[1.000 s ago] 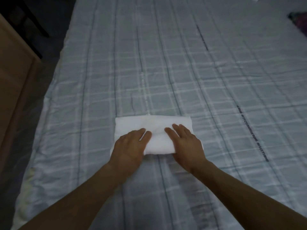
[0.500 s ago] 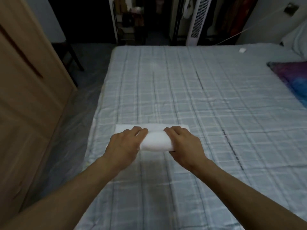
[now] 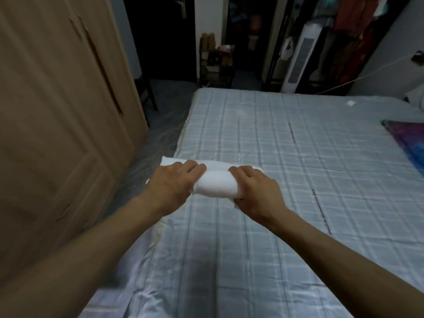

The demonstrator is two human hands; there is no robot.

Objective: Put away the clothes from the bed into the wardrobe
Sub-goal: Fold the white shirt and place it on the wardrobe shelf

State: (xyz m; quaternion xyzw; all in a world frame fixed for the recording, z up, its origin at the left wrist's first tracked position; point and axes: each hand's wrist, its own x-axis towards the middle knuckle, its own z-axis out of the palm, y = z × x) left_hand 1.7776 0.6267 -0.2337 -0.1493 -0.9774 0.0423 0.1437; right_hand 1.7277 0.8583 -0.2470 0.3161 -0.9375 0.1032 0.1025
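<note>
Head view: we grip folded white cloth [image 3: 214, 184], left hand [image 3: 171, 183] and right hand [image 3: 257, 191] curled round its ends, above bed [image 3: 298, 180] near left edge. Step: pickup. Next: carry left to wardrobe [image 3: 57, 111], doors appear closed.

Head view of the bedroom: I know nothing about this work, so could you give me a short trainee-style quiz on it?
1. True or false: the folded white cloth lies untouched on the bed.
2. How many hands grip it? A) none B) one C) two
3. Fill in: the wooden wardrobe stands on the person's ____ side.

Key: 1 false. 2 C, the left hand and the right hand grip its ends. 3 left.
</note>
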